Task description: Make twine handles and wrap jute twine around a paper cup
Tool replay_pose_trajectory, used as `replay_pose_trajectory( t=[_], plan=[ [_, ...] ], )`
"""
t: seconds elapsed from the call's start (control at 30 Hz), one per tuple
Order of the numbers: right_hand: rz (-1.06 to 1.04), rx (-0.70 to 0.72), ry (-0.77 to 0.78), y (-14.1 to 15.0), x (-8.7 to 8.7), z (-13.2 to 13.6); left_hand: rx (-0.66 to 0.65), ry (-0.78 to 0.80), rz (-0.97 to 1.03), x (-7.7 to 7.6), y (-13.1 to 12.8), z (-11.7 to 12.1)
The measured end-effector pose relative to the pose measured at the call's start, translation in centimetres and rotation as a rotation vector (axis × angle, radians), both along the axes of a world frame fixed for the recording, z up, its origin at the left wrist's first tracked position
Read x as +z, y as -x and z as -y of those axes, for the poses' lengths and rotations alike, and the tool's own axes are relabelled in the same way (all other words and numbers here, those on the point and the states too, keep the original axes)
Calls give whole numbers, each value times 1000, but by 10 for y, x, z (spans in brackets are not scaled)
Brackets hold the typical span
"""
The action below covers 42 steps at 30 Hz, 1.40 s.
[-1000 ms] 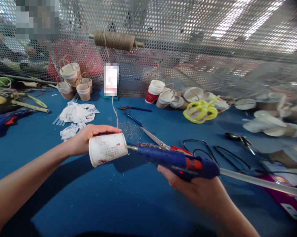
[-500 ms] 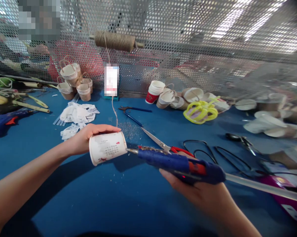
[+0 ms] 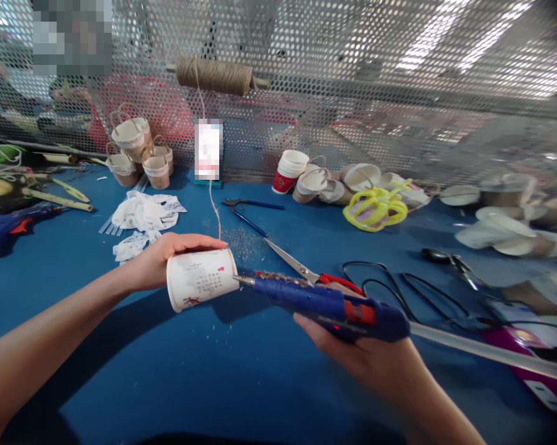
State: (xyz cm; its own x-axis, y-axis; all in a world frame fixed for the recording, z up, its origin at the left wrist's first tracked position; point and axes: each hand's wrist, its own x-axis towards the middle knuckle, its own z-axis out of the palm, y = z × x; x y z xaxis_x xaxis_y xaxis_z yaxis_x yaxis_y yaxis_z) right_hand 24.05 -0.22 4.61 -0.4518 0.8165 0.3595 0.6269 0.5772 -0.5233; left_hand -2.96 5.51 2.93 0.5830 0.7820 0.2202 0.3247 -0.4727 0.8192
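"What's that left hand (image 3: 179,259) got?"

"It's closed round a white paper cup (image 3: 202,281), tipped on its side above the middle of the counter (image 3: 190,383), wider end to the left."

"And the right hand (image 3: 366,355)?"

"Wrapped about a blue glue gun (image 3: 325,309), nozzle right by the cup's narrower end. From here I can't tell whether they touch."

"Where does that twine (image 3: 215,210) come from?"

"The roll (image 3: 213,75) on the perforated panel (image 3: 343,55), past the counter's far edge. It runs down to the left hand."

"Anything nearby?"

"Red-handled scissors (image 3: 297,264) just beyond the glue gun, blue-handled pliers (image 3: 260,203) nearer the far edge."
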Motion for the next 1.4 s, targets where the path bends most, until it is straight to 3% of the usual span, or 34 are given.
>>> replay_pose_trajectory(
  t=[0.2, 0.4, 1.4],
  plan=[
    [-23, 21, -28, -3, -2, 1, 9, 5, -1, 1, 0, 0],
    [-34, -56, 33, -3, -1, 2, -10, 14, 11, 2, -1, 2],
    [-67, 24, 83, 0, 3, 1, -8, 32, 32, 3, 0, 2]
  ],
)
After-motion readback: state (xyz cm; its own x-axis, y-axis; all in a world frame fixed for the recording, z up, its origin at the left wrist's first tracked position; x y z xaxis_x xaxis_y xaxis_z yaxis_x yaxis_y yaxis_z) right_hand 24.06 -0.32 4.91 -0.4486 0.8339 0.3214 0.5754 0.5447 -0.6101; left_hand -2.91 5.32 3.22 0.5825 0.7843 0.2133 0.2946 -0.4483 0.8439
